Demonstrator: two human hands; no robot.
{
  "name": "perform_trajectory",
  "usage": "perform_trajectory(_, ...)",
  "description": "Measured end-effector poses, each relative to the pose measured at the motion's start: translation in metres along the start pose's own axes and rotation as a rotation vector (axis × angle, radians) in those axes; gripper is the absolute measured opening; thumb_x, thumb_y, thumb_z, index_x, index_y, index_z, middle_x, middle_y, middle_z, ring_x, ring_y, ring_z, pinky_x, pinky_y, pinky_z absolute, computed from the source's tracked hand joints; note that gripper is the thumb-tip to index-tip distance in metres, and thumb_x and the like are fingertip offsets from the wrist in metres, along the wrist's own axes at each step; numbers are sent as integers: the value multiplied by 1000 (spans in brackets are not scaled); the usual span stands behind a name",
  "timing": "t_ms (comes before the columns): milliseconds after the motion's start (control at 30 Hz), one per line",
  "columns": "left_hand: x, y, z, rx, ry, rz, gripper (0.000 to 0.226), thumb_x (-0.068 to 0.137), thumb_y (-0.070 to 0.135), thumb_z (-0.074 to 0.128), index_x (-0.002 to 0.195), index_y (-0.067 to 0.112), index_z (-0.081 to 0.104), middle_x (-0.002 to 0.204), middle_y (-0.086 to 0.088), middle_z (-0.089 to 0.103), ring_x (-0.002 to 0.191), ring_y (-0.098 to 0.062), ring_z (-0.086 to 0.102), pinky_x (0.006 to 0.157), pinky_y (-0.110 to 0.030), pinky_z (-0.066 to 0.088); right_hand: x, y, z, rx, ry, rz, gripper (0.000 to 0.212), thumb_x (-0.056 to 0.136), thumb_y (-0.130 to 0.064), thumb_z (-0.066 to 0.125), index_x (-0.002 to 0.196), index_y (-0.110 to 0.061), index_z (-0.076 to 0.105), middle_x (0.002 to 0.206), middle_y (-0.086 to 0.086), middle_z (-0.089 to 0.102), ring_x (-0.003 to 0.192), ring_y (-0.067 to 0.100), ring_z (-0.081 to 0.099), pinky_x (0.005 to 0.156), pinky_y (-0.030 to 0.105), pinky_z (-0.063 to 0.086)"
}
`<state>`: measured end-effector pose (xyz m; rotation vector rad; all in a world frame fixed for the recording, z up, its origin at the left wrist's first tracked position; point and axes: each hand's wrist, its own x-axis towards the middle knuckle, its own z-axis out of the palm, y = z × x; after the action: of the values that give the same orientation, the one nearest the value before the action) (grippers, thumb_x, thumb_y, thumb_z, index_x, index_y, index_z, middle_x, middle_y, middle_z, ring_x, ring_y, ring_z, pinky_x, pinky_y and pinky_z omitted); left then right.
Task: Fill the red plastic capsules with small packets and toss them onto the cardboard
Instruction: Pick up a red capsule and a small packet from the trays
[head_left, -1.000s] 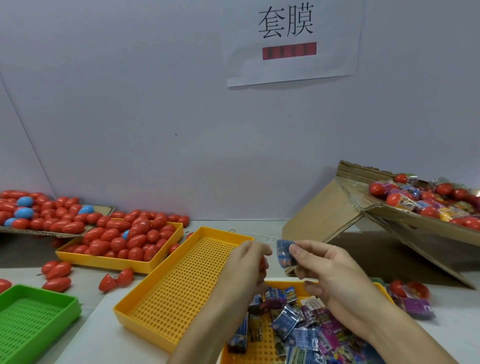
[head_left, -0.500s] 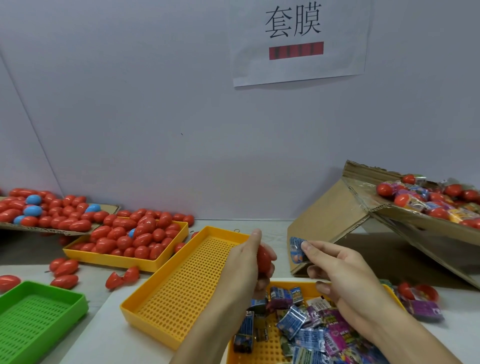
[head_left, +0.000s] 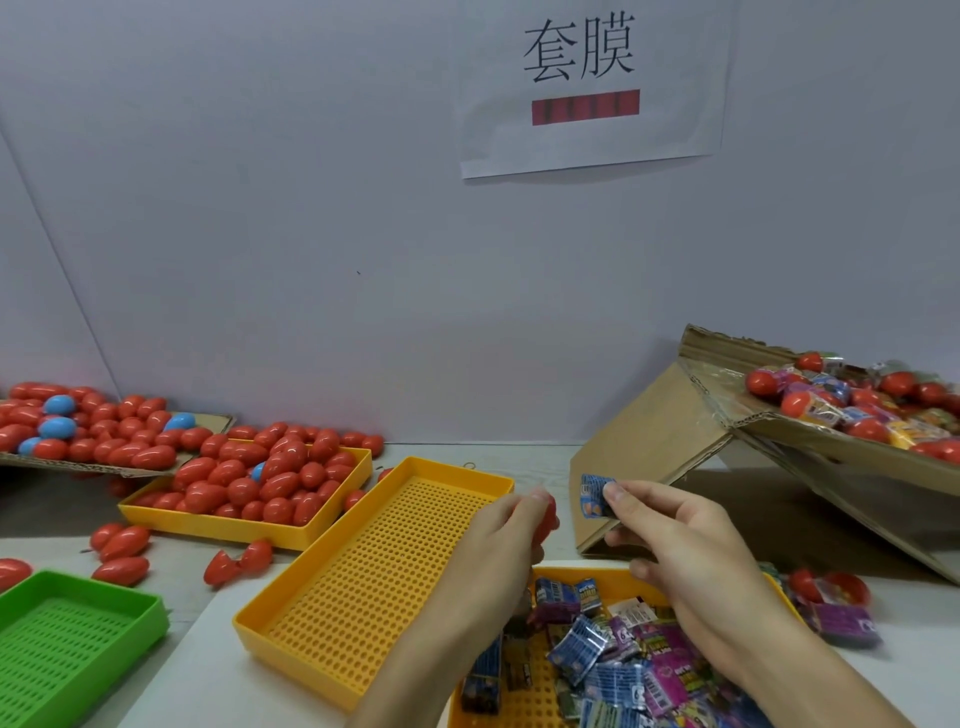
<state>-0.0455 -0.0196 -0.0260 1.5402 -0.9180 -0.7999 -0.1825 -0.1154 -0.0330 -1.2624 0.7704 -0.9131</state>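
Your left hand (head_left: 506, 540) is curled round a red capsule (head_left: 545, 518), which shows only as a red edge past your fingers, and you hold it above the near end of the empty yellow tray (head_left: 374, 571). Your right hand (head_left: 685, 545) pinches a small blue packet (head_left: 592, 496) between thumb and forefinger, just beside the capsule but apart from it, in front of the sloping cardboard (head_left: 654, 431). Below your hands, a second yellow tray (head_left: 613, 576) at the near edge of the bench (head_left: 197, 675) holds a loose heap of blue and purple packets (head_left: 618, 660). The upper face of the cardboard, at the right, carries a pile of red capsules and packets (head_left: 857, 405). Far to your left a third yellow tray (head_left: 228, 525) is heaped with red capsules, and behind it a flat cardboard sheet (head_left: 124, 470) bears more red ones with a few blue capsules (head_left: 58, 415) among them. A green tray (head_left: 78, 644) sits at the near left corner, with stray red capsules lying on the bench beside it.
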Motion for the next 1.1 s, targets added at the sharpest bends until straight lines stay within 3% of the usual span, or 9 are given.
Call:
perform_trajectory(133, 1, -3, -2, 21, -50, -12, 22, 97, 43, 53, 100, 22, 55, 68, 8, 42, 52, -8, 36, 50, -25, 32, 0, 0, 0, -20, -5, -16, 12, 89, -26, 71, 97, -19, 76, 83, 3, 77, 68, 7, 68, 52, 23, 44)
perform_trajectory(233, 2, -3, -2, -1, -37, 1, 28, 99, 44, 52, 103, 18, 47, 64, 8, 41, 46, -6, 33, 45, -22, 30, 0, 0, -1, -26, -6, -19, 12, 88, -26, 72, 96, -19, 76, 82, 3, 77, 70, 8, 68, 52, 23, 44)
perform_trajectory(367, 2, -2, -3, 9, 2, 32, 35, 97, 45, 54, 107, 12, 50, 68, 4, 43, 48, -8, 34, 44, -20, 32, 0, -1, -1, -38, -16, -17, 11, 89, -26, 71, 97, -20, 76, 86, 0, 77, 72, 7, 70, 54, 24, 46)
perform_trajectory(633, -2, 3, 1, -50, -68, 13, 23, 98, 37, 55, 95, 14, 54, 56, 6, 41, 49, -12, 31, 50, -29, 25, -2, -2, 1, -60, -48, -22, 16, 86, -29, 72, 99, -20, 76, 89, 2, 77, 78, 12, 72, 59, 27, 47)
perform_trajectory(833, -1, 1, 3, -31, -93, -10, 27, 99, 37, 53, 103, 10, 56, 56, 6, 42, 48, -11, 32, 51, -29, 25, -4, -3, 0, -126, -98, -65, 20, 83, -30, 73, 99, -18, 76, 85, 5, 77, 91, 27, 71, 63, 32, 49)
perform_trajectory(900, -1, 0, 3, -41, -108, -27, 27, 100, 37, 52, 107, 11, 58, 56, 6, 43, 48, -11, 33, 51, -29, 26, -6, -4, 0, -154, -123, -102, 25, 80, -35, 73, 97, -17, 79, 85, 7, 76, 84, 32, 68, 66, 33, 50)
perform_trajectory(1000, -1, 0, 2, -122, -138, -58, 22, 102, 33, 50, 105, 13, 59, 55, 6, 45, 47, -10, 34, 48, -25, 29, -10, -8, 1, -195, -140, -174, 31, 71, -46, 68, 88, -23, 81, 81, 8, 75, 63, 17, 58, 66, 30, 51)
perform_trajectory(1100, 0, 1, 1, -200, -167, -89, 20, 101, 32, 52, 103, 13, 58, 55, 4, 46, 46, -11, 36, 45, -24, 32, -12, -10, 2, -244, -125, -251, 32, 73, -45, 65, 89, -22, 80, 70, 4, 72, 56, 5, 58, 60, 20, 51)
